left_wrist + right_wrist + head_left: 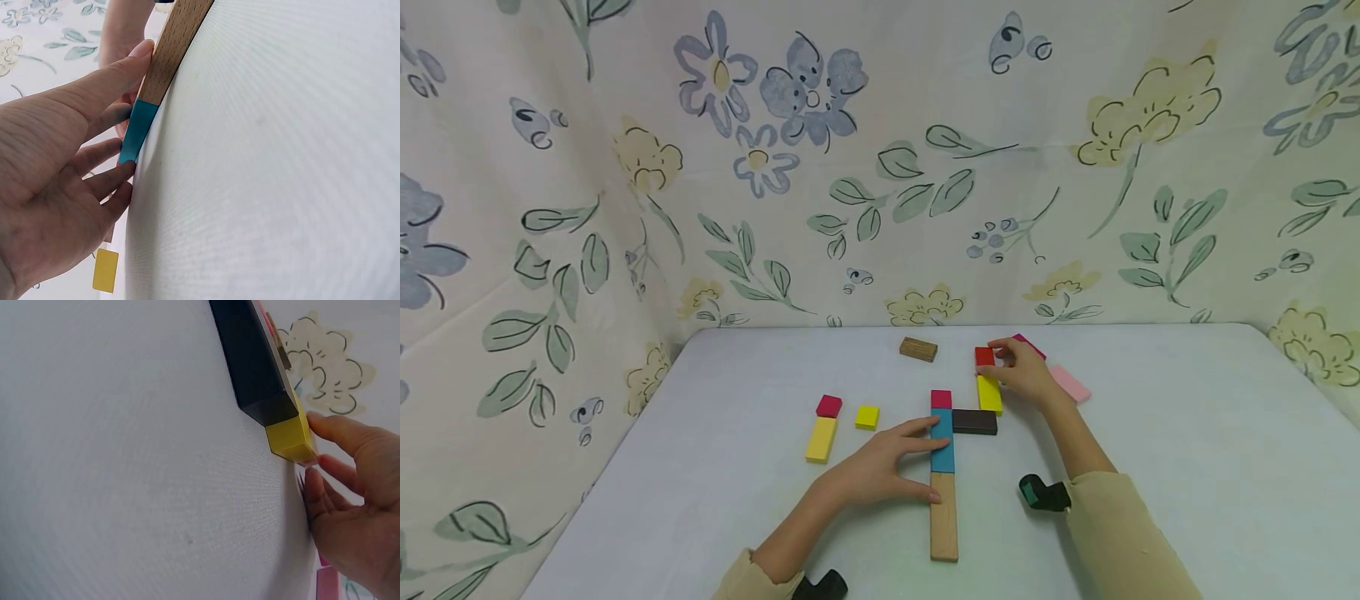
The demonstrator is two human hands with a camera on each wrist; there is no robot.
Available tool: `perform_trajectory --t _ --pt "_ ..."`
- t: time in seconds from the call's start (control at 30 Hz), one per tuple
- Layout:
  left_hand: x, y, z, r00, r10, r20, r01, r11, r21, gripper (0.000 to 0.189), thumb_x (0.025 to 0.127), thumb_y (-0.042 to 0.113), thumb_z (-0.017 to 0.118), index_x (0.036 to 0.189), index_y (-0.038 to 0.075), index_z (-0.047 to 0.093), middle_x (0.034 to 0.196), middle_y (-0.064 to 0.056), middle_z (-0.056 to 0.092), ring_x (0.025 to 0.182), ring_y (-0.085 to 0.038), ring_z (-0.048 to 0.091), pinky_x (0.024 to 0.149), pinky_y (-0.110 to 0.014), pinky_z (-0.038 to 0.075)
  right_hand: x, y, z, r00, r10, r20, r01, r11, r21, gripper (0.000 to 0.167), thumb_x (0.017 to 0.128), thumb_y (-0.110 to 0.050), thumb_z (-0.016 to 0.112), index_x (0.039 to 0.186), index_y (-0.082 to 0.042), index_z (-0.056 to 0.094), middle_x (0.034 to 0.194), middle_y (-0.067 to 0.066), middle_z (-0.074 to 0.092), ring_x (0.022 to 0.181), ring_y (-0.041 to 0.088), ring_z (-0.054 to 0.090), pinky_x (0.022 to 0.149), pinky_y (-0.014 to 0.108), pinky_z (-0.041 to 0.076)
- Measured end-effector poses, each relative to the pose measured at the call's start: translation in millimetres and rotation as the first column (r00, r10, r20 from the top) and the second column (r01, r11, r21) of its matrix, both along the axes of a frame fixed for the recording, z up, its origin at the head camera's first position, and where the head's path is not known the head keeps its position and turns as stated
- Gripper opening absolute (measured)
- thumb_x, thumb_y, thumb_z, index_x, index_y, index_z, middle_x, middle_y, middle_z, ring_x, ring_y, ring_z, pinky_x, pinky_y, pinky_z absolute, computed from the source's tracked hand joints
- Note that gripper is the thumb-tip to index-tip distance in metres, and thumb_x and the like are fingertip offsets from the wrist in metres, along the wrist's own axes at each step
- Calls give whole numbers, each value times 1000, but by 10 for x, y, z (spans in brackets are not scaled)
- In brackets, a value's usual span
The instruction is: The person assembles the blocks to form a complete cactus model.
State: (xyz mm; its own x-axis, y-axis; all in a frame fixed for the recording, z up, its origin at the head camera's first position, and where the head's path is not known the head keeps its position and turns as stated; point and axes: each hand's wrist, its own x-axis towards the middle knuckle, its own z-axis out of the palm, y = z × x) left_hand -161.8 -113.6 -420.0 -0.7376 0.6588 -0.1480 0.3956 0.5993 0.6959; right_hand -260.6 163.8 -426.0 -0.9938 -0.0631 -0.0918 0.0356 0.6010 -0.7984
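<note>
Left hand, loosely spread, touches blue block and plank; right hand has fingertips at red block, yellow block beside them, grip unclear.

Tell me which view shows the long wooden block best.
The head view: the long wooden block shows end to end. Left wrist view crops it at the top; right wrist view lacks it.

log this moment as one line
left hand: touching blue block, long tan block | right hand: at red block, adjoining yellow block | dark block: against blue block | brown block: left of red block
</note>
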Motion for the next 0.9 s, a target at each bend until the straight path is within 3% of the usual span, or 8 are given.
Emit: perform_trajectory --t 0.27,0.47,0.67,0.9 --pt "-5 3 -1 1000 -10 -9 11 1000 1 68 92 39 83 154 23 58 172 2 34 159 -25 31 126 -49 36 21 51 23 1000 5 -8 -5 1000 2 61 101 -26 72 150 2 50 143 30 55 123 41 55 97 41 61" --pt "-9 6 -10 1000 -9 -15 9 1000 0 69 91 37 84 154 23 58 172 2 34 159 -24 31 126 -49 36 113 127 98 999 1 -34 -2 1000 -21 58 102 -24 69 151 1 50 143 29 55 123 42 57 94 39 62" --pt "-7 6 -15 1000 -5 -13 5 1000 -8 70 91 38 84 154 23 57 172 3 34 159 -23 31 125 -49 36 218 205 162 996 3 -90 -3 1000 2 55 104 -26 67 149 1 53 138 26 61 120 41 58 98 44 59" --pt "-2 6 -10 1000 -1 -7 1 1000 -3 70 91 38 84 154 23 58 172 4 34 159 -23 30 126 -48 35 330 304 202 988 -20 -154 23 1000 19 51 105 -27 67 146 0 56 132 26 65 110 39 63 81 27 56"
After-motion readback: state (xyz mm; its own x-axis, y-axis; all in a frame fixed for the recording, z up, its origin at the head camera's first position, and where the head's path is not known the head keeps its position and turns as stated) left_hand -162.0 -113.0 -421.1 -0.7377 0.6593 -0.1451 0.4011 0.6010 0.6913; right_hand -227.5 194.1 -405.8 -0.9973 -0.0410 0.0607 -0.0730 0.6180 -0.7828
